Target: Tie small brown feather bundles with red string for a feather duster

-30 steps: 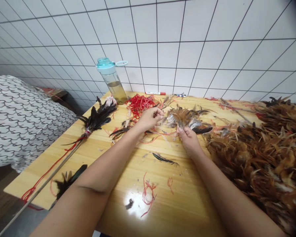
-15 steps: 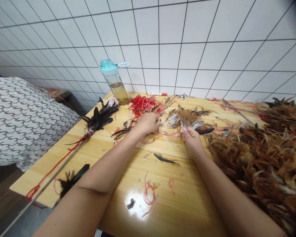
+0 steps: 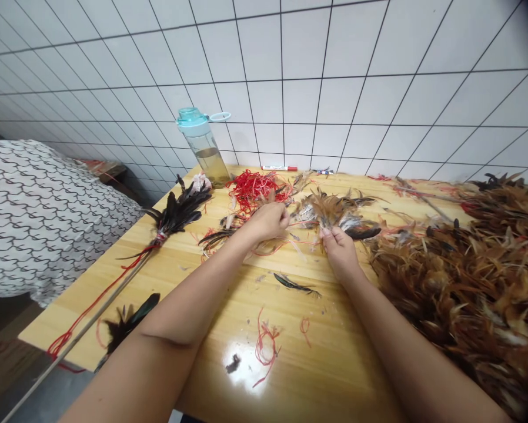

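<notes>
My right hand [image 3: 340,247] pinches the base of a feather bunch [image 3: 330,208] between thumb and fingers. The bunch fans out away from me, brown in the middle with grey-white and black feathers at its sides. Just left of it, my left hand [image 3: 271,221] is closed in a fist. A thin red string [image 3: 300,222] stretches from that fist towards the base of the bunch; its end inside the fist is hidden. Behind my left hand lies a tangled heap of red string [image 3: 251,189]. Loose dark feathers [image 3: 220,236] stick out beside my left wrist.
A big pile of brown feathers [image 3: 462,288] covers the table's right side. At left lies a stick [image 3: 109,305] with black feathers [image 3: 178,208] tied on. A water bottle [image 3: 209,153] and red-capped marker [image 3: 279,168] are by the tiled wall. Patterned cloth [image 3: 47,217] is beyond the left edge.
My left hand has turned and closed into a tighter fist. The red string between the hands now runs higher and straighter. My right hand has barely moved.
</notes>
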Action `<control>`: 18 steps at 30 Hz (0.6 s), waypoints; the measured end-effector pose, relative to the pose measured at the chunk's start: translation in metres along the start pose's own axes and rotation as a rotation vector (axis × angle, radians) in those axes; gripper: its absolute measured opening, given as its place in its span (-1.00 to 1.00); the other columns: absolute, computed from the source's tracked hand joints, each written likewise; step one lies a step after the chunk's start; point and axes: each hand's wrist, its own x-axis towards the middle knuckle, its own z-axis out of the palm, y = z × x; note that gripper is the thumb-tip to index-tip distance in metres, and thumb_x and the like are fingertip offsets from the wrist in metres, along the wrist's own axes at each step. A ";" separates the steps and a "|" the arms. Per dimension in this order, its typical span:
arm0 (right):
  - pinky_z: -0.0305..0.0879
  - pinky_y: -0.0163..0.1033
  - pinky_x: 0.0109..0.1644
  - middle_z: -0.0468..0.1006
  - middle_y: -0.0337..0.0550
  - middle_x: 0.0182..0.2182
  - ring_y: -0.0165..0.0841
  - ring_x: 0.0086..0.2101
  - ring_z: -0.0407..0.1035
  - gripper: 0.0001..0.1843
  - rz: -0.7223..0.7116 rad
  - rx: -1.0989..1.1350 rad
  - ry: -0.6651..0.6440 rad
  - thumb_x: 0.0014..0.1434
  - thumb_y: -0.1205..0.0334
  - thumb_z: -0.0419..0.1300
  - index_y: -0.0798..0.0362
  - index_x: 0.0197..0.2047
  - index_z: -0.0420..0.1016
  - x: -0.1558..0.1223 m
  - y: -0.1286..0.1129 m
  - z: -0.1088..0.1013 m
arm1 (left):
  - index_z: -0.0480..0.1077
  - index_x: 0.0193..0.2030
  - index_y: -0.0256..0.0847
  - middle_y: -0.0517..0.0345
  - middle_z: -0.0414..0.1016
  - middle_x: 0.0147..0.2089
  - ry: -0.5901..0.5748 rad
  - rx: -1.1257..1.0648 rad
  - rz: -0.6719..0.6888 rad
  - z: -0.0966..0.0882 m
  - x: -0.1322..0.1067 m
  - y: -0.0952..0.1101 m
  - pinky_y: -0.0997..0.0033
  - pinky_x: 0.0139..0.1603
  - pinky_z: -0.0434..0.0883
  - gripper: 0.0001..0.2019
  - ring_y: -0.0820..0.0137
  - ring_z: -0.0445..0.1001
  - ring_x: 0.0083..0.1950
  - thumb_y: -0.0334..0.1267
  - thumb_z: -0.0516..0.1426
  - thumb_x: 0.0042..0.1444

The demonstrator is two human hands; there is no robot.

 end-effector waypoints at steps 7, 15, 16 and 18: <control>0.06 -0.32 -0.49 0.19 -0.33 -0.70 -0.41 -0.57 0.12 -0.61 -0.001 0.005 0.010 0.13 -0.14 0.06 0.01 -0.47 0.33 0.001 0.000 0.000 | 0.31 -0.32 -0.28 0.25 0.34 -0.44 0.072 -0.652 -0.033 -0.003 0.000 0.010 0.57 -0.43 0.19 -0.90 0.56 0.28 -0.45 -0.37 0.13 -0.01; 0.12 -0.29 -0.40 0.30 -0.28 -0.64 -0.39 -0.52 0.19 -0.63 -0.024 -0.027 0.005 0.10 -0.10 0.07 0.03 -0.51 0.35 0.001 -0.007 0.001 | 0.31 -0.36 -0.33 0.21 0.40 -0.47 -0.111 -1.136 -0.082 0.016 -0.007 0.033 0.58 -0.40 0.28 -0.80 0.60 0.35 -0.47 -0.30 0.24 -0.05; 0.13 -0.28 -0.38 0.33 -0.27 -0.63 -0.38 -0.51 0.20 -0.64 -0.025 -0.032 -0.002 0.09 -0.08 0.07 0.03 -0.52 0.36 0.001 -0.007 0.001 | 0.31 -0.38 -0.33 0.20 0.40 -0.48 -0.124 -1.148 -0.085 0.019 -0.007 0.034 0.59 -0.43 0.26 -0.79 0.60 0.34 -0.49 -0.28 0.25 -0.05; 0.16 -0.26 -0.35 0.38 -0.24 -0.60 -0.37 -0.49 0.24 -0.66 -0.022 -0.038 -0.014 0.08 -0.05 0.06 0.04 -0.52 0.37 0.002 -0.007 0.001 | 0.31 -0.40 -0.33 0.20 0.40 -0.50 -0.136 -1.166 -0.090 0.024 -0.007 0.037 0.60 -0.46 0.24 -0.78 0.60 0.34 -0.49 -0.27 0.26 -0.05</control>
